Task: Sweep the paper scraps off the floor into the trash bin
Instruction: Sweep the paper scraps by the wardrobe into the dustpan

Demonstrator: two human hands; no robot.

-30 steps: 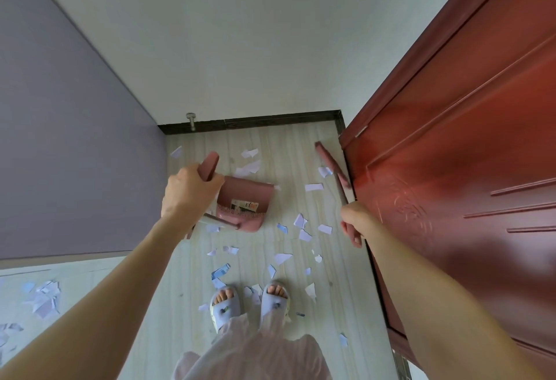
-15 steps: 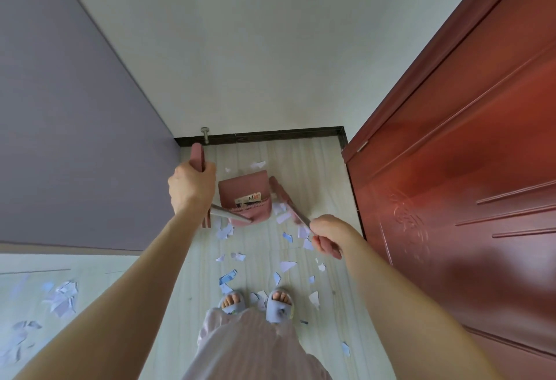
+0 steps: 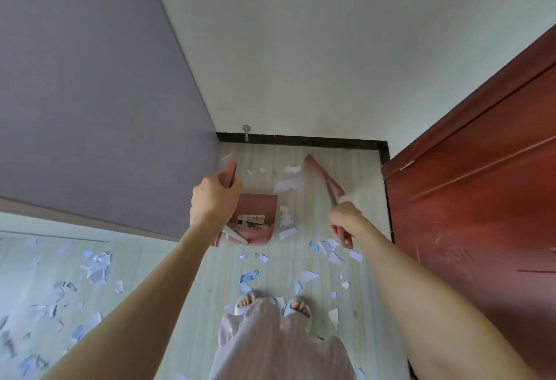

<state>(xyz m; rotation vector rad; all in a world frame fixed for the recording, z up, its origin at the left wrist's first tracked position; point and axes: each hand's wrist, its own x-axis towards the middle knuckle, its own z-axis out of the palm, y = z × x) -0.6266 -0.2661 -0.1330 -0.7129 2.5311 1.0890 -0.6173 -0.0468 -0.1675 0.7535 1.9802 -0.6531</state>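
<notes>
A pink dustpan [image 3: 258, 214] stands on the pale wood-look floor [image 3: 313, 262] in front of me, with my left hand [image 3: 212, 200] gripping the top of its pink handle. My right hand [image 3: 346, 220] grips the handle of a pink broom, whose head [image 3: 323, 173] lies on the floor near the far wall, right of the pan. White and blue paper scraps [image 3: 288, 182] lie beyond the pan, beside its right edge, and around my slippered feet [image 3: 272, 304]. No trash bin is in view.
A dark red door [image 3: 481, 199] closes off the right side. A grey wall [image 3: 90, 93] stands on the left, a white wall with a dark baseboard [image 3: 301, 139] and a metal door stopper [image 3: 246, 132] ahead. More scraps [image 3: 96, 268] litter the floor at lower left.
The broom head has swung from beside the dustpan out to the far right near the wall. My right hand has risen with it. The left hand keeps its grip on the dustpan handle.
</notes>
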